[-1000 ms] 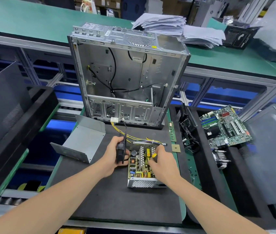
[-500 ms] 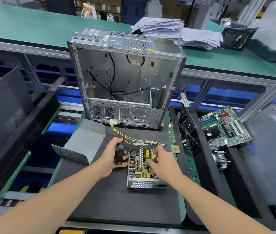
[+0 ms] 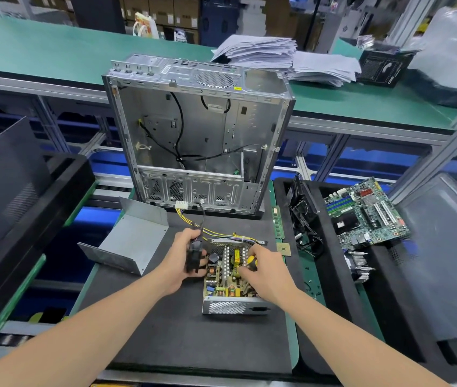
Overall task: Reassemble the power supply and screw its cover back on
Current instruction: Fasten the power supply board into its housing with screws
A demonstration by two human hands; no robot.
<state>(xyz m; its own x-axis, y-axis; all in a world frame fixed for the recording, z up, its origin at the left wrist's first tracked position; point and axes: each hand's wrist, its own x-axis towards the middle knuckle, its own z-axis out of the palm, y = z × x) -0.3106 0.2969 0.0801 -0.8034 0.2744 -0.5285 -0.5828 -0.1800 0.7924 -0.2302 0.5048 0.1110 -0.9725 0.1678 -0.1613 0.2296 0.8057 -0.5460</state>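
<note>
my left hand grips the black fan beside the open power supply on the near mat; my right hand curls round a yellow-handled screwdriver above its board; the cover lies left.

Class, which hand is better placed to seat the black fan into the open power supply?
Left. The left hand grips the black square fan beside the open silver metal power supply box; the right hand holds a yellow-and-black screwdriver above it.

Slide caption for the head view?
Left hand holds a black fan beside the open power supply; right hand grips a yellow-handled screwdriver over it.
</note>
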